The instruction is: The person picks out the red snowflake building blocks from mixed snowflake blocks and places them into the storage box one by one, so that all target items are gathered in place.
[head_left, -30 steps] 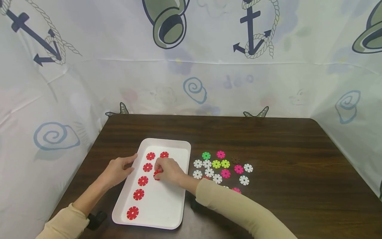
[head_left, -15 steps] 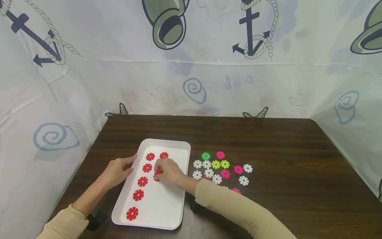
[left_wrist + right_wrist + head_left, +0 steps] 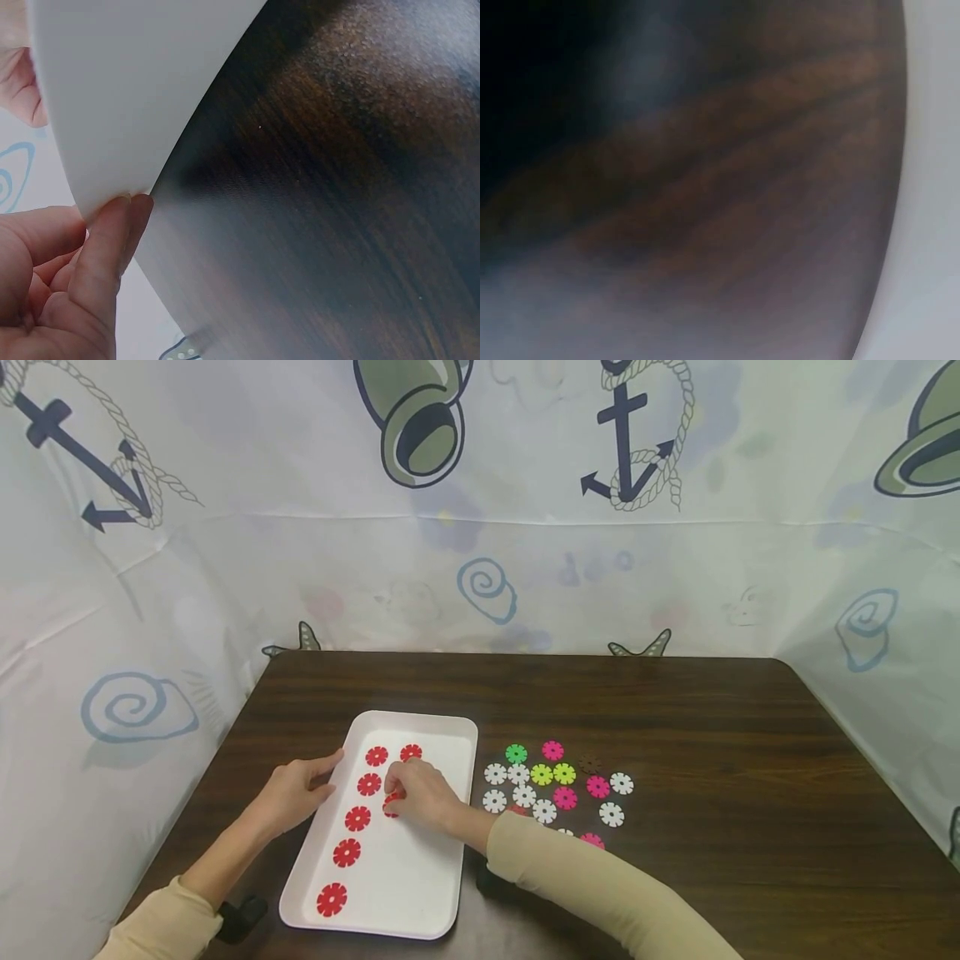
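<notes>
A white tray (image 3: 420,893) lies on the dark table, with several red notched plastic discs (image 3: 357,818) in a column along its left side. A single red disc (image 3: 410,752) sits at the top of a second column. My right hand (image 3: 423,795) pinches another red disc (image 3: 389,805) below it, down at the tray floor; the fingers partly cover it. At the tray's left rim, my left hand (image 3: 292,793) holds the edge. The left wrist view shows the thumb and fingers (image 3: 101,255) against that rim. Only blurred table and a tray edge appear in the right wrist view.
Loose notched discs in white, yellow, pink, green and brown, such as a green disc (image 3: 516,753), lie right of the tray. The right sleeve (image 3: 570,877) reaches over some of them, partly hiding a red disc (image 3: 517,810). A patterned curtain (image 3: 375,568) hangs behind the table (image 3: 712,760).
Both hands keep nearly the same positions, and the right hand stays at the same red disc. The whole head view has shifted very slightly.
</notes>
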`<act>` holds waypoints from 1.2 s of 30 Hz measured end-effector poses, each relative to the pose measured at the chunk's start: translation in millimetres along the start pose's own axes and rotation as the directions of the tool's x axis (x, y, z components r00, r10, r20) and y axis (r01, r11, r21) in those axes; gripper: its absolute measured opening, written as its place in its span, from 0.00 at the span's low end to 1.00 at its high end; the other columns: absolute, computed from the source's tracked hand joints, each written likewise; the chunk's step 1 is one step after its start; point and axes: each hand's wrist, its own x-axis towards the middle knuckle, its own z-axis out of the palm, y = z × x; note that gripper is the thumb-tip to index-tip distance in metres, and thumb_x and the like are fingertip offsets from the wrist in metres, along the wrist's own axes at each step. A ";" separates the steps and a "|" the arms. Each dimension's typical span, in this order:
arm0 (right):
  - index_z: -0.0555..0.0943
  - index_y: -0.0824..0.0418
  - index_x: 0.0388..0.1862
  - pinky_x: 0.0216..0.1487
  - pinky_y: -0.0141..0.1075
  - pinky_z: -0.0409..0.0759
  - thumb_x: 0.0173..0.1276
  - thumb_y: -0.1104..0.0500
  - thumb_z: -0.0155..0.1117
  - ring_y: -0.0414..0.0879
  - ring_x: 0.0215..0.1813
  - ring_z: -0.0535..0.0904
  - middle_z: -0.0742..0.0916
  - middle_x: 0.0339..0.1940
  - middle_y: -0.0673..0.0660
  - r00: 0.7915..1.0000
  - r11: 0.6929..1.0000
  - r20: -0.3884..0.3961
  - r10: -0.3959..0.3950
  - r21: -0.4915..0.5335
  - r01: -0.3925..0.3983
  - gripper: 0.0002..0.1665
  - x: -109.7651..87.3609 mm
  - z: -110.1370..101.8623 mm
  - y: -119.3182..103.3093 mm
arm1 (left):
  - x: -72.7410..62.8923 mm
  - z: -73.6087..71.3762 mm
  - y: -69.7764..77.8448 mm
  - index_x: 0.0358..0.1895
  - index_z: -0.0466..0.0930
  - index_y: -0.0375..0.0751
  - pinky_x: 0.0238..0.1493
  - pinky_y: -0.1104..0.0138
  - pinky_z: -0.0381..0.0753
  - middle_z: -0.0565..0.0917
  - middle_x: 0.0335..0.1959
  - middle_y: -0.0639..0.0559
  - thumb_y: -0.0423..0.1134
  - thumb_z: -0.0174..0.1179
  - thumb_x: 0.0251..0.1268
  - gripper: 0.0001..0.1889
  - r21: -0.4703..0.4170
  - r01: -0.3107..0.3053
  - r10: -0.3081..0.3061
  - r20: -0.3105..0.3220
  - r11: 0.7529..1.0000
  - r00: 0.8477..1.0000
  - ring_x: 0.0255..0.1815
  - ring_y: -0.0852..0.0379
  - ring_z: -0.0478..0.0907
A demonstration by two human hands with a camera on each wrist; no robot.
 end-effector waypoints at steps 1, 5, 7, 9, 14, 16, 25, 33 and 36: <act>0.81 0.57 0.32 0.32 0.20 0.72 0.55 0.59 0.73 0.33 0.30 0.71 0.81 0.29 0.47 1.000 1.000 -0.002 0.001 -0.002 -0.001 0.09 -0.2 0.1 -0.1 | 0.0 0.0 0.1 0.67 0.63 0.30 0.34 0.57 0.86 0.73 0.57 0.26 0.28 0.61 0.59 0.31 0.001 -0.001 0.001 -0.001 1.000 1.000 0.42 0.36 0.83; 0.81 0.57 0.32 0.31 0.20 0.71 0.55 0.58 0.73 0.33 0.29 0.69 0.80 0.28 0.47 1.000 1.000 -0.012 0.000 -0.007 0.000 0.09 0.1 0.9 1.1 | -0.3 0.1 0.2 0.66 0.63 0.29 0.34 0.57 0.86 0.73 0.57 0.26 0.28 0.61 0.59 0.31 0.002 -0.001 0.001 -0.003 1.000 1.000 0.42 0.36 0.83; 0.81 0.57 0.31 0.31 0.21 0.70 0.56 0.58 0.72 0.34 0.30 0.69 0.80 0.28 0.48 1.000 1.000 -0.019 -0.009 -0.002 0.009 0.08 0.5 1.2 2.3 | -0.5 0.3 0.1 0.66 0.63 0.29 0.34 0.57 0.86 0.74 0.57 0.26 0.28 0.61 0.59 0.31 -0.003 0.001 -0.001 -0.002 1.000 1.000 0.42 0.36 0.83; 0.81 0.58 0.31 0.32 0.22 0.70 0.56 0.59 0.72 0.34 0.30 0.69 0.80 0.28 0.49 0.999 1.000 -0.026 -0.019 0.011 0.019 0.07 0.5 0.9 3.3 | -0.6 0.6 0.0 0.66 0.63 0.29 0.34 0.57 0.86 0.73 0.57 0.26 0.28 0.61 0.59 0.31 -0.008 0.002 -0.002 -0.002 1.000 1.000 0.42 0.36 0.83; 0.81 0.58 0.31 0.33 0.22 0.72 0.59 0.61 0.69 0.34 0.31 0.71 0.80 0.28 0.48 0.999 0.998 -0.033 -0.024 0.065 0.026 0.04 -3.3 -4.9 3.0 | -0.4 0.9 -0.1 0.67 0.63 0.29 0.35 0.56 0.86 0.73 0.58 0.26 0.28 0.61 0.60 0.31 -0.016 0.006 -0.006 -0.002 1.000 1.000 0.42 0.36 0.83; 0.82 0.58 0.32 0.33 0.21 0.72 0.60 0.61 0.68 0.34 0.31 0.71 0.80 0.28 0.47 0.999 0.996 -0.033 -0.021 0.089 0.023 0.04 -6.6 -9.3 2.7 | -0.5 1.2 -0.3 0.67 0.62 0.29 0.35 0.56 0.86 0.73 0.58 0.26 0.28 0.61 0.60 0.31 -0.017 0.005 -0.005 -0.003 1.000 1.000 0.42 0.36 0.83; 0.82 0.59 0.31 0.30 0.22 0.74 0.60 0.63 0.68 0.37 0.30 0.71 0.80 0.27 0.50 0.993 0.979 -0.114 -0.016 0.200 0.039 0.02 -22.8 -34.5 9.9 | -0.3 0.6 -0.4 0.67 0.62 0.29 0.36 0.55 0.85 0.72 0.58 0.26 0.28 0.61 0.60 0.31 -0.006 -0.009 0.009 -0.008 1.000 1.000 0.44 0.34 0.82; 0.81 0.59 0.33 0.32 0.24 0.76 0.60 0.63 0.68 0.40 0.30 0.73 0.82 0.28 0.52 0.980 0.972 -0.199 -0.014 0.228 0.061 0.04 -41.5 -58.2 26.9 | 0.4 1.0 -1.1 0.67 0.61 0.29 0.38 0.54 0.85 0.71 0.60 0.26 0.29 0.60 0.60 0.32 -0.007 -0.007 0.007 0.000 1.000 1.000 0.47 0.33 0.80; 0.81 0.60 0.35 0.32 0.25 0.77 0.60 0.64 0.67 0.41 0.31 0.74 0.82 0.29 0.52 0.978 0.971 -0.210 -0.001 0.232 0.051 0.04 -48.2 -65.8 35.6 | 0.7 1.6 -1.0 0.68 0.60 0.29 0.38 0.54 0.85 0.71 0.60 0.26 0.29 0.60 0.60 0.32 -0.012 -0.002 0.002 0.007 1.000 1.000 0.48 0.33 0.80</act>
